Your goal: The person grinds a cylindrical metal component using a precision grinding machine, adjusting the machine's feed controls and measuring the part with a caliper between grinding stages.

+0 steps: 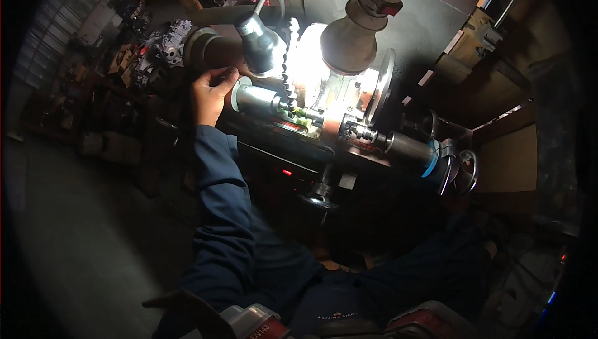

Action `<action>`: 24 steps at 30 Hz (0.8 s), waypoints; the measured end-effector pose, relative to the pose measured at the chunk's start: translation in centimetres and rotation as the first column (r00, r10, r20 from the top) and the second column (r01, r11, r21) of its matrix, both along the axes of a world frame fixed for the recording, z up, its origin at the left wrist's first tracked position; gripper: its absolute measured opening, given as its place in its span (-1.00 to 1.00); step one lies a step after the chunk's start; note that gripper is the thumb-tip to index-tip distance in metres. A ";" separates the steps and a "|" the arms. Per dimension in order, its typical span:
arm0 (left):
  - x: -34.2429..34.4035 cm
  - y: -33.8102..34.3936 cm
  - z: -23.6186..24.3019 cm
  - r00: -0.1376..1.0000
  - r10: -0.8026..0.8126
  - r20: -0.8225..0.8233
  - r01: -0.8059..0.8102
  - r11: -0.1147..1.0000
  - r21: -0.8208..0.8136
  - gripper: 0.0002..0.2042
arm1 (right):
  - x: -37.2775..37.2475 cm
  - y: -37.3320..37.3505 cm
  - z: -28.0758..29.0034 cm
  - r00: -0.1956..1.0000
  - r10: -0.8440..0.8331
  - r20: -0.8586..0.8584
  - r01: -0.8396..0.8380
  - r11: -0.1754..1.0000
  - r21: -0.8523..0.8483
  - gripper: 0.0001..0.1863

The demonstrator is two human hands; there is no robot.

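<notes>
My left hand (212, 94) reaches up at the left end of a grinding-type machine. Its thumb and index finger are bent together beside the pale rim of a round disc (240, 94). What lies between the fingertips is hidden. Right of the disc is a grey metal cylinder (258, 98). A shaft-like workpiece (361, 131) with several lobes or collars lies along the machine, toward a dark cylinder (408, 146) with a blue ring (430, 159). A lumpy, segmented upright piece (289, 58) stands above the left part. My right hand cannot be made out; that side is in deep shadow.
Two lamps, a metal one (258, 43) and a beige one (352, 37), light the machine strongly. A large thin wheel (385, 86) stands behind. Handwheels (319, 200) are at the front and at the right end (466, 171). Metal parts (174, 41) crowd the far left.
</notes>
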State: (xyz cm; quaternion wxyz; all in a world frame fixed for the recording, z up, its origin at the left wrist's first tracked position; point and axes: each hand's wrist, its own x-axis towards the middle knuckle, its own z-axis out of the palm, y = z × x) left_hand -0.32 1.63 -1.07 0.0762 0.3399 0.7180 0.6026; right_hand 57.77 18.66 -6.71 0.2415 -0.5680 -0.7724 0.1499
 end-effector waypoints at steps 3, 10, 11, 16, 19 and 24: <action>0.5 0.2 0.0 1.000 -0.029 0.009 0.028 0.999 0.017 -0.67 | -1.2 0.4 0.4 0.990 0.118 0.079 -0.141 0.879 0.455 -0.67; 0.9 0.0 0.3 0.999 -0.027 -0.030 0.028 0.999 0.042 -0.71 | -4.8 5.3 0.4 0.965 0.026 0.262 -0.263 0.168 0.950 -0.62; 0.8 0.0 0.2 0.999 -0.030 -0.037 0.031 0.999 0.032 -0.71 | -5.1 5.8 0.4 0.968 0.009 0.250 -0.249 0.113 0.962 -0.61; 0.2 0.1 -0.5 0.999 -0.048 -0.002 0.048 0.998 0.030 -0.74 | -5.9 7.2 0.3 0.986 0.046 0.159 -0.157 -0.038 0.987 -0.61; -0.3 -0.1 -0.9 0.999 -0.036 -0.038 0.037 0.999 0.037 -0.75 | -4.9 6.7 -0.3 0.986 0.065 0.151 -0.155 0.064 0.986 -0.61; -0.4 0.2 -0.9 0.999 -0.010 -0.043 0.011 1.000 0.010 -0.74 | -3.5 3.4 0.8 0.969 0.208 0.133 -0.222 0.498 0.839 -0.60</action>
